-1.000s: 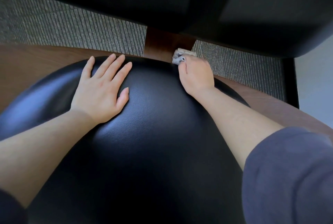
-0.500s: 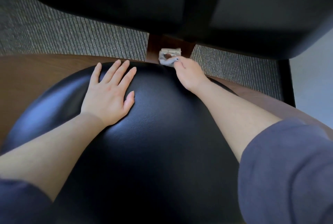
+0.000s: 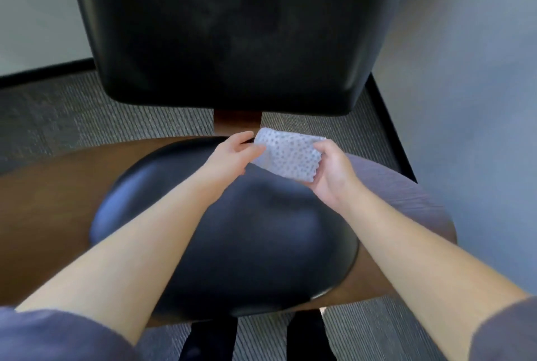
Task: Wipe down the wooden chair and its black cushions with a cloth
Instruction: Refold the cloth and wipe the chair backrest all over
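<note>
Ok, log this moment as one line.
left hand: pinches cloth | right hand: grips cloth | cloth: spread between hands, above seat cushion

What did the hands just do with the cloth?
The left hand lifted off the rounded black seat cushion and took hold of the white dotted cloth. The right hand drew it back from the brown wooden post; both now hold it spread. The wooden chair stayed put.

Office-like room, grey carpet tiles (image 3: pixel 72 116), black baseboard (image 3: pixel 389 128)

Both forearms (image 3: pixel 145 244) reach toward twelve o'clock; left hand (image 3: pixel 232 157) pinches the cloth (image 3: pixel 286 157) at nine o'clock, right hand (image 3: pixel 334 177) grips it at three.
</note>
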A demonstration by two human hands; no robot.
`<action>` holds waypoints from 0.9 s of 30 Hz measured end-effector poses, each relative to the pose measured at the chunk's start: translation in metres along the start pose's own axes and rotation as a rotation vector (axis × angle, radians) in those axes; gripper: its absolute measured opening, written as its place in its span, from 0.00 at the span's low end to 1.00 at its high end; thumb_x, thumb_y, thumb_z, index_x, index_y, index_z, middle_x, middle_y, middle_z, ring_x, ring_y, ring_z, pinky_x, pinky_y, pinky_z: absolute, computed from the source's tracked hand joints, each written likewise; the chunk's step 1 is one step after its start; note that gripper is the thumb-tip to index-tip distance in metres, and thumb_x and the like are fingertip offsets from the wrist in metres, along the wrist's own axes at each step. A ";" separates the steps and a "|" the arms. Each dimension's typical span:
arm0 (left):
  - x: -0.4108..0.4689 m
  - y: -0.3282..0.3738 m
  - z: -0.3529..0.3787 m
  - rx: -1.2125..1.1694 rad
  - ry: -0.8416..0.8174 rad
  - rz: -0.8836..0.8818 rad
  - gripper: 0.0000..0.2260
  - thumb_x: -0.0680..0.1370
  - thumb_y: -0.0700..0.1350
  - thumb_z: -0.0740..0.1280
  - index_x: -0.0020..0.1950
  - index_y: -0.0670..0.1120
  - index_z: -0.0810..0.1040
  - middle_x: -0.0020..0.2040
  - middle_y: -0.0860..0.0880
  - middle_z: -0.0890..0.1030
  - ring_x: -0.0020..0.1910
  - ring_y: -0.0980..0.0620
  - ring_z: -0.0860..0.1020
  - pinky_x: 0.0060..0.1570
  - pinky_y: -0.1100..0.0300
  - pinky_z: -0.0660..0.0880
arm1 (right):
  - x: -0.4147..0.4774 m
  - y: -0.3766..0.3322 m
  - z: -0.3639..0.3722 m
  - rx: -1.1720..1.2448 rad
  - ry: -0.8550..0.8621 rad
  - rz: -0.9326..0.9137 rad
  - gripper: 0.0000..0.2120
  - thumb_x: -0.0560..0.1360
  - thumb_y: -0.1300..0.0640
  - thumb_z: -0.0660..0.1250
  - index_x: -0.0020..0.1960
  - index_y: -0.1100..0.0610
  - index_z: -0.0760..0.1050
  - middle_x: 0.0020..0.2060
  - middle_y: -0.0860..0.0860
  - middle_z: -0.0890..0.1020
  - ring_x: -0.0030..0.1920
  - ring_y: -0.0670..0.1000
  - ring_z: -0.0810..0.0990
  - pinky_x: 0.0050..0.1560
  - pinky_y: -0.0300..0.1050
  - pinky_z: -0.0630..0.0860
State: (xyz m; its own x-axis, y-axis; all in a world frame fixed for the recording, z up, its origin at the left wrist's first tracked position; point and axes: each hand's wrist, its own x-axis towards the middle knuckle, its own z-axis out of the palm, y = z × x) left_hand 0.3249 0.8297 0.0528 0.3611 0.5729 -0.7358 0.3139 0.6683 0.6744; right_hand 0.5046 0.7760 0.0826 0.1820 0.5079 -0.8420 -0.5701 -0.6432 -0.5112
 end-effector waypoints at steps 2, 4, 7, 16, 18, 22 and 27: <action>-0.017 0.017 0.015 -0.040 -0.007 0.019 0.20 0.79 0.50 0.67 0.71 0.50 0.73 0.61 0.52 0.80 0.61 0.52 0.78 0.63 0.51 0.75 | -0.019 -0.012 -0.008 0.021 -0.009 0.006 0.16 0.80 0.58 0.52 0.60 0.61 0.74 0.52 0.57 0.82 0.50 0.53 0.82 0.50 0.50 0.79; -0.033 0.033 0.032 -0.072 0.003 0.026 0.14 0.79 0.48 0.67 0.64 0.48 0.78 0.56 0.49 0.84 0.56 0.48 0.82 0.59 0.50 0.78 | -0.036 -0.026 -0.020 0.032 -0.032 0.007 0.16 0.81 0.56 0.53 0.60 0.61 0.75 0.51 0.56 0.83 0.48 0.53 0.83 0.43 0.47 0.79; -0.053 0.052 0.063 -0.082 0.047 0.031 0.09 0.79 0.47 0.68 0.55 0.45 0.80 0.54 0.44 0.84 0.54 0.43 0.82 0.57 0.46 0.79 | -0.059 -0.046 -0.043 0.002 -0.111 -0.022 0.16 0.81 0.52 0.58 0.61 0.61 0.75 0.53 0.56 0.83 0.53 0.54 0.83 0.48 0.50 0.80; -0.093 0.075 0.186 -0.267 0.202 0.076 0.12 0.79 0.42 0.67 0.61 0.39 0.75 0.57 0.41 0.80 0.49 0.49 0.82 0.42 0.59 0.80 | -0.094 -0.106 -0.139 -0.265 -0.286 -0.059 0.06 0.79 0.64 0.64 0.54 0.59 0.76 0.46 0.54 0.84 0.43 0.50 0.85 0.41 0.45 0.83; -0.100 0.079 0.212 -0.319 0.207 0.088 0.13 0.80 0.41 0.66 0.63 0.38 0.74 0.55 0.42 0.81 0.46 0.52 0.82 0.40 0.62 0.79 | -0.099 -0.122 -0.160 -0.340 -0.289 -0.057 0.07 0.78 0.63 0.65 0.56 0.60 0.76 0.48 0.54 0.84 0.46 0.51 0.84 0.45 0.46 0.83; -0.110 0.091 0.239 -0.368 0.191 0.096 0.09 0.80 0.41 0.66 0.59 0.40 0.78 0.48 0.46 0.83 0.40 0.57 0.83 0.38 0.65 0.78 | -0.107 -0.148 -0.176 -0.420 -0.280 -0.036 0.12 0.78 0.62 0.67 0.60 0.61 0.74 0.53 0.56 0.83 0.52 0.54 0.83 0.49 0.49 0.81; -0.099 0.115 0.236 -0.361 0.213 0.079 0.11 0.79 0.43 0.67 0.59 0.41 0.79 0.55 0.43 0.83 0.53 0.47 0.83 0.48 0.55 0.81 | -0.107 -0.178 -0.166 -0.449 -0.302 -0.047 0.14 0.78 0.62 0.66 0.63 0.61 0.74 0.54 0.57 0.83 0.53 0.54 0.83 0.48 0.47 0.81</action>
State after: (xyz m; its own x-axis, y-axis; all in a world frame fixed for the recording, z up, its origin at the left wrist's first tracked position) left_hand 0.5323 0.7379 0.2181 0.1705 0.6889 -0.7045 -0.0488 0.7200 0.6923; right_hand 0.7195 0.7406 0.2348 -0.0772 0.6417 -0.7631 -0.1569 -0.7637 -0.6263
